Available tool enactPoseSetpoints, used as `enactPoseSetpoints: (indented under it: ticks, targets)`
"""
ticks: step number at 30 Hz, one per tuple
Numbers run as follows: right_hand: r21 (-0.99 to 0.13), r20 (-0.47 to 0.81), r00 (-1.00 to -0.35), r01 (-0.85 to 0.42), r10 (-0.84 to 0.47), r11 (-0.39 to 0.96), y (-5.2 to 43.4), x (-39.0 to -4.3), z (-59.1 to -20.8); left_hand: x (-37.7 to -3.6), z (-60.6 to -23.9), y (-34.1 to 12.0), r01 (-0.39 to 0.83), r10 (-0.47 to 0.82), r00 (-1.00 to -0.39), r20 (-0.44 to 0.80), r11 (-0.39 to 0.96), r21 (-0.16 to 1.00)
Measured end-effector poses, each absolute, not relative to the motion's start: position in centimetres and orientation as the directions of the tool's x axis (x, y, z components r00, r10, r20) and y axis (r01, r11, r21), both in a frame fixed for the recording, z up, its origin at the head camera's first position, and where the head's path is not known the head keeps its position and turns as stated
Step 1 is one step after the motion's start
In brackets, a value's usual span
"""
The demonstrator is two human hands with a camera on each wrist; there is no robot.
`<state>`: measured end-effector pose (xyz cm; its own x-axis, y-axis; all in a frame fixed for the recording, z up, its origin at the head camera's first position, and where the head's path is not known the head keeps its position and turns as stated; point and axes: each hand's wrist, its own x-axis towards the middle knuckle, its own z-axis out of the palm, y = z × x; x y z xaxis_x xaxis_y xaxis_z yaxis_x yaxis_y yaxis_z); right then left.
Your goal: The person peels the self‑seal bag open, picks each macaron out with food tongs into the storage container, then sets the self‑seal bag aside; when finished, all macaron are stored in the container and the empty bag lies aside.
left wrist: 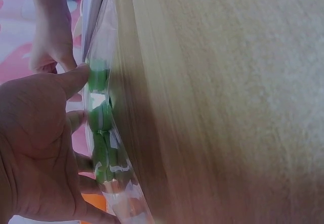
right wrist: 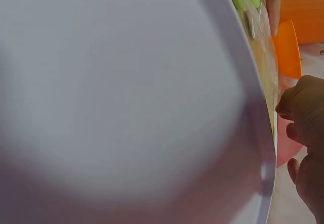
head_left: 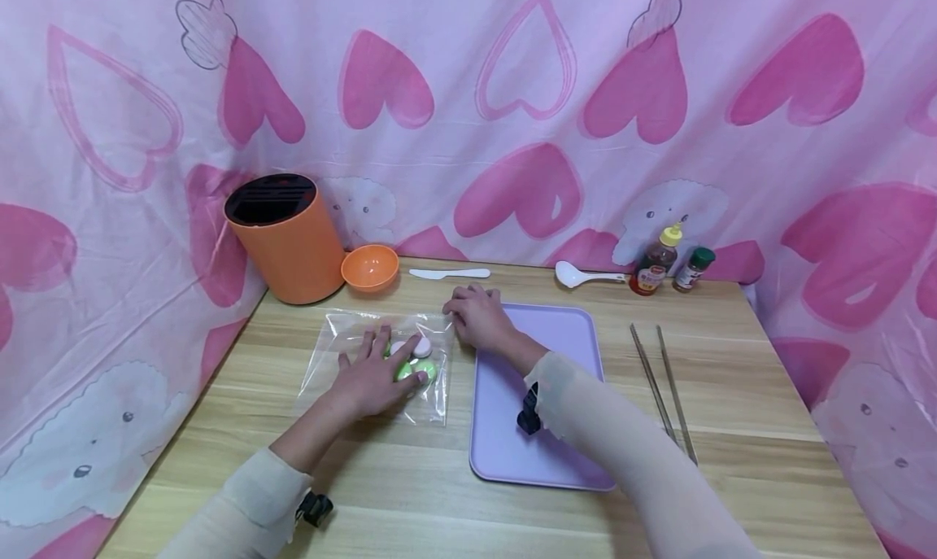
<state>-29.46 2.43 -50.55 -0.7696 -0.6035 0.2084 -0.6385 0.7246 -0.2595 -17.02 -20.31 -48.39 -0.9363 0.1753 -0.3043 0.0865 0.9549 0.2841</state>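
Note:
A clear plastic bag (head_left: 315, 372) lies on the wooden table, holding several round, macaron-like pieces (head_left: 426, 370), some green and some white. With fingers spread, my left hand (head_left: 372, 380) rests on top and partly covers them. In the left wrist view its fingertips touch the bag along the green pieces (left wrist: 104, 155). My right hand (head_left: 485, 321) reaches across the lilac tray (head_left: 542, 380) and pinches the bag's far right corner with curled fingers. The right wrist view shows that hand (right wrist: 309, 128) just past the tray's rim.
Along the back stand an orange knife block (head_left: 296, 254), an orange bowl (head_left: 370, 269), a white knife (head_left: 450, 273), a white ladle (head_left: 586, 276), a yellow-capped syrup bottle (head_left: 654, 264) and a green-capped spice jar (head_left: 693, 269). Metal tongs (head_left: 662, 388) lie right of the tray.

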Motion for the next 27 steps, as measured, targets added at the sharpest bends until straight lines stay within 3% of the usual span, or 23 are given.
enactPoseSetpoints:
  ticks: [18,27]
  targets:
    - [-0.278,0.309,-0.725,-0.688,-0.616,0.67,5.0,-29.3,-51.1,-16.9,-48.1,-20.2,0.063,0.163,-0.93,-0.331,0.953,0.296]
    - [-0.269,0.353,-0.735,-0.673,-0.579,0.689,6.5,-29.3,-51.5,-17.0,-48.0,-20.3,0.077,0.176,-0.925,-0.338,0.955,0.287]
